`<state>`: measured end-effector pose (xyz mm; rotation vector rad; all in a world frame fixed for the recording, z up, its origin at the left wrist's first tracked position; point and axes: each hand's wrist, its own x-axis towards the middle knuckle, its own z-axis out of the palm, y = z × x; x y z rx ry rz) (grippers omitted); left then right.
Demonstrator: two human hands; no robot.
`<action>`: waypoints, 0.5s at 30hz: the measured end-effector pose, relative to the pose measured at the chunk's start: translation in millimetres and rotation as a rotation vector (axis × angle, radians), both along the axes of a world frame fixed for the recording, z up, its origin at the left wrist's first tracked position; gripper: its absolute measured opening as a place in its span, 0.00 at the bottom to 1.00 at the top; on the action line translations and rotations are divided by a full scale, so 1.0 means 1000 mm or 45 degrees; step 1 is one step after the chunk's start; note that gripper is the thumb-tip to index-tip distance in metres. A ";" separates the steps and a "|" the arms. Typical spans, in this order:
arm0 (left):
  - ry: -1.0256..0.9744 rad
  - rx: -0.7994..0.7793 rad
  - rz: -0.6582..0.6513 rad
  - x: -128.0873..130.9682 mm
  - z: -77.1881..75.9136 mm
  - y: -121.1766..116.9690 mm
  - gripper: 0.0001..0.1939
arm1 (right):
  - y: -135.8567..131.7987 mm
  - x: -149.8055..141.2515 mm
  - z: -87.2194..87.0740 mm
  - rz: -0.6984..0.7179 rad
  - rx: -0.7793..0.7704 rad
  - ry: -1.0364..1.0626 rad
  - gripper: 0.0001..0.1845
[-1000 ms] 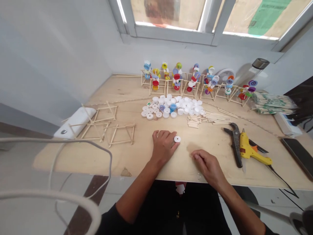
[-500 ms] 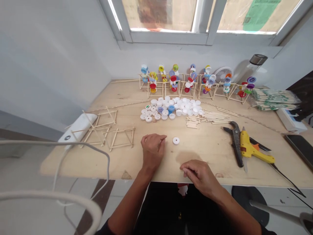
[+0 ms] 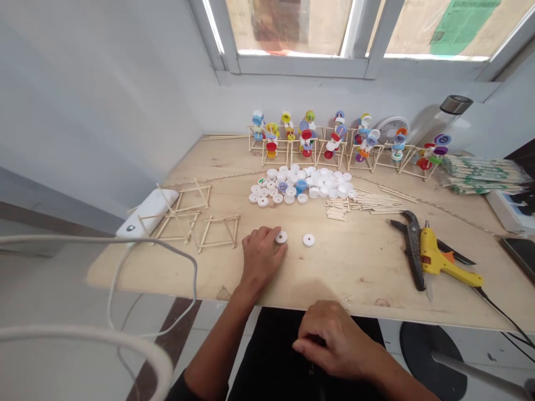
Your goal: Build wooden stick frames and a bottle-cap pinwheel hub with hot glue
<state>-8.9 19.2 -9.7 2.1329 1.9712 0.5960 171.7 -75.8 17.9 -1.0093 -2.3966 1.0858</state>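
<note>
A white bottle cap (image 3: 281, 237) with a hole in its middle is between the thumb and fingertips of my left hand (image 3: 262, 257), at the table top. Just to its right a second white holed cap (image 3: 308, 240) lies on the wood. My right hand (image 3: 332, 338) is at the front table edge, over my lap. Its fingers are curled in, and I see nothing in them. Beyond both hands spreads a pile of mostly white caps (image 3: 321, 181), with a blue one (image 3: 301, 186) among them.
Stick frames (image 3: 217, 231) stand at left by a white power strip (image 3: 146, 214). Short sticks (image 3: 336, 207) lie right of the caps. A yellow glue gun (image 3: 443, 259) and black-handled cutter (image 3: 413, 250) are at right. Colourful cap wheels (image 3: 307, 139) on stick frames line the back.
A holed cap now shows at my left fingertips, where none was visible before. My right hand has drawn back from the table top toward my lap. The view has shifted slightly.
</note>
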 end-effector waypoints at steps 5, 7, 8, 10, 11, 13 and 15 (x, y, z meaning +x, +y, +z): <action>-0.021 -0.015 0.016 0.001 0.000 -0.001 0.11 | -0.002 0.008 0.004 -0.065 -0.046 0.028 0.13; -0.083 -0.002 0.002 0.003 0.002 -0.007 0.10 | 0.004 0.013 0.005 -0.180 -0.048 0.091 0.17; -0.119 0.012 -0.015 0.005 0.004 -0.011 0.09 | 0.008 0.015 0.004 -0.273 -0.031 0.122 0.17; -0.194 0.051 -0.065 0.011 0.008 -0.020 0.09 | 0.017 0.017 0.001 -0.486 0.031 0.161 0.15; -0.230 0.072 -0.093 0.015 0.010 -0.024 0.09 | 0.022 0.017 -0.001 -0.576 0.068 0.166 0.14; -0.292 0.112 -0.154 0.022 0.015 -0.031 0.09 | 0.032 0.016 -0.004 -0.675 0.118 0.160 0.13; -0.336 0.137 -0.218 0.029 0.019 -0.035 0.08 | 0.041 0.014 -0.006 -0.712 0.082 0.189 0.14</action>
